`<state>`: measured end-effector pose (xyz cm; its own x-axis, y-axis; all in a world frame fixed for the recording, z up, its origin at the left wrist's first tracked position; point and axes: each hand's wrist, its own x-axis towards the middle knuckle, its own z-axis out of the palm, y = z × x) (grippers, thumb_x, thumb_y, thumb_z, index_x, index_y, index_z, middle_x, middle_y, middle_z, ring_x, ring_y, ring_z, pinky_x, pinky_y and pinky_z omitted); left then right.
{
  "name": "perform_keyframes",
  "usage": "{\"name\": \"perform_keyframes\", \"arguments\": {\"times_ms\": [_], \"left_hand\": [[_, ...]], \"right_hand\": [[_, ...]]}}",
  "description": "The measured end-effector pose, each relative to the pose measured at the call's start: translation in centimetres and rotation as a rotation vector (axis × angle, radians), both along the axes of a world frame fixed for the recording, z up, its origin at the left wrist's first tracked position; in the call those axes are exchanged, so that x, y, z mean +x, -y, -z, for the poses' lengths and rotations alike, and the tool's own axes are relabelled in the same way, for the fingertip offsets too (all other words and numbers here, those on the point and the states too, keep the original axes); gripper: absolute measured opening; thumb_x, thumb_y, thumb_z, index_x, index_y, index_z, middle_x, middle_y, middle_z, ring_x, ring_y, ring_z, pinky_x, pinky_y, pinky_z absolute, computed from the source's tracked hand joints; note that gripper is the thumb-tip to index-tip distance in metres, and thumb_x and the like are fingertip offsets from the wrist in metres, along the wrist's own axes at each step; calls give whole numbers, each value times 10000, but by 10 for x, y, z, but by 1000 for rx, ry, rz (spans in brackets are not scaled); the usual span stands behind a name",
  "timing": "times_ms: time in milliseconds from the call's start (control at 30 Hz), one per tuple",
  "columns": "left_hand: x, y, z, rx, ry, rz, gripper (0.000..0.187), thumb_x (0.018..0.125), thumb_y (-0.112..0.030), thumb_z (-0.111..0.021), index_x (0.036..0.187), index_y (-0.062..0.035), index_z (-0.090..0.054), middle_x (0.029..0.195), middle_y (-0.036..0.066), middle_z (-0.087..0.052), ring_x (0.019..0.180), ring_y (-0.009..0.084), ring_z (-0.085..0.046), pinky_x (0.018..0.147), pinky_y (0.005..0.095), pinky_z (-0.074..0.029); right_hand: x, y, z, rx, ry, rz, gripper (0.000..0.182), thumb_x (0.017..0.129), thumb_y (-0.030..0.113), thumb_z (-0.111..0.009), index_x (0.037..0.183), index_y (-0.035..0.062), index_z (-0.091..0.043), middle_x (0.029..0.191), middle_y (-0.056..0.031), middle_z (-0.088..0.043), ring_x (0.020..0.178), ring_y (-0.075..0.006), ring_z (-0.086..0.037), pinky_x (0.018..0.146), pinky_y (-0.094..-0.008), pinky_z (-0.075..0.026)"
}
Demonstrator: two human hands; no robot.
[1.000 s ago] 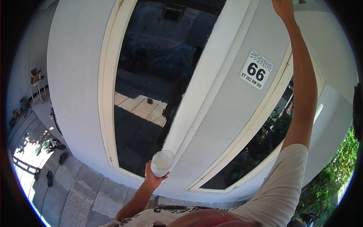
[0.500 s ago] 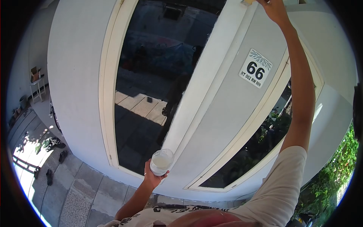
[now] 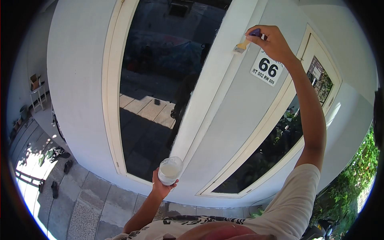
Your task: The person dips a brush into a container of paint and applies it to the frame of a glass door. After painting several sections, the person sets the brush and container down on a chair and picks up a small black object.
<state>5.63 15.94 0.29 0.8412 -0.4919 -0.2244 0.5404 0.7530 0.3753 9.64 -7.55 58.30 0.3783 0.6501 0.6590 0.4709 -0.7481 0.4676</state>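
Note:
My right hand point(image 3: 275, 45), raised at the upper right, grips a paintbrush point(image 3: 242, 46) with a dark purple handle end and a yellowish lower part. The bristles meet the white frame point(image 3: 218, 66) beside the dark glass pane. Just below that hand, its wrist overlaps the top of a house number plate point(image 3: 265, 71) reading 66. Low in the middle, my left hand point(image 3: 161, 187) is wrapped round a clear plastic tub point(image 3: 171, 171) of white paint, held upright with its opening facing me.
Dark glass point(image 3: 154, 92) fills the left panel, and a second narrow window point(image 3: 262, 158) lies to the right. Several shoes point(image 3: 55, 189) rest on the paved floor point(image 3: 108, 208) at lower left. Green plants point(image 3: 348, 192) grow at lower right; a small stool point(image 3: 38, 96) stands far left.
My right hand has come down along the frame from the top edge, bringing the paintbrush fully into view beside the number plate. The left hand and tub have hardly moved.

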Motion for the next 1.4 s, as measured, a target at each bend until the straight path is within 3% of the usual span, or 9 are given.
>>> {"name": "perform_keyframes", "arguments": {"times_ms": [167,200,367,533,767,933,1100,1300,1400], "left_hand": [[-1,2,2,-14,-17,7,602,917,-587,-345,1251,-141,-572,1069,117,-646,828,316,-635,648,386,-482],[-1,1,2,-16,-17,0,602,917,-587,-345,1251,-141,-572,1069,117,-646,828,316,-635,648,386,-482],[-2,0,1,1,-17,-18,599,918,-587,-338,1260,-152,-568,1088,113,-641,845,336,-628,644,385,-477],[-2,-2,4,0,-18,-19,601,919,-589,-331,1259,-154,-568,1093,110,-640,849,338,-626,640,387,-478],[-5,-3,-2,20,-20,-28,600,914,-591,-340,1250,-153,-575,1085,110,-647,840,337,-631,640,390,-485],[-5,-1,-6,57,-20,-44,666,889,-607,-309,1228,-115,-601,1001,166,-669,813,292,-642,633,361,-501],[-5,1,-8,60,-31,-35,662,889,-605,-311,1230,-116,-600,996,167,-668,807,292,-639,639,365,-501],[-3,0,1,5,-13,-7,614,917,-589,-329,1261,-144,-574,1078,117,-649,834,332,-636,632,386,-488],[-4,0,3,-9,-1,-1,614,918,-588,-328,1262,-142,-572,1070,120,-649,828,324,-637,634,386,-485]], "right_hand": [[45,33,-104,53,135,79,231,928,306,-664,1023,103,-720,888,-32,-691,703,-152,-596,663,-254,-483],[27,15,-121,255,48,-37,166,886,133,-686,897,-33,-695,732,-88,-673,634,-136,-582,602,-307,-474],[29,4,-170,151,709,-207,190,880,177,-694,913,-10,-699,812,-130,-708,655,-200,-637,621,-329,-499],[23,-26,-90,-79,581,-124,177,877,162,-692,927,-7,-701,820,-144,-702,698,-272,-666,631,-374,-512],[25,-27,12,-170,195,-64,157,912,229,-678,933,77,-710,790,-54,-683,631,-162,-601,631,-281,-487],[38,-24,-97,124,-6,-25,156,878,145,-692,911,-7,-705,759,-92,-687,644,-164,-604,625,-324,-484],[25,-16,-174,117,646,-121,186,890,162,-681,965,-5,-707,896,-131,-725,721,-220,-671,663,-334,-517],[26,-15,-72,-190,498,-62,177,887,180,-681,946,15,-708,904,-131,-687,742,-297,-667,658,-367,-516],[21,-9,2,-281,311,-91,184,937,221,-648,1036,72,-691,824,-62,-635,596,-178,-591,572,-260,-468]]}}
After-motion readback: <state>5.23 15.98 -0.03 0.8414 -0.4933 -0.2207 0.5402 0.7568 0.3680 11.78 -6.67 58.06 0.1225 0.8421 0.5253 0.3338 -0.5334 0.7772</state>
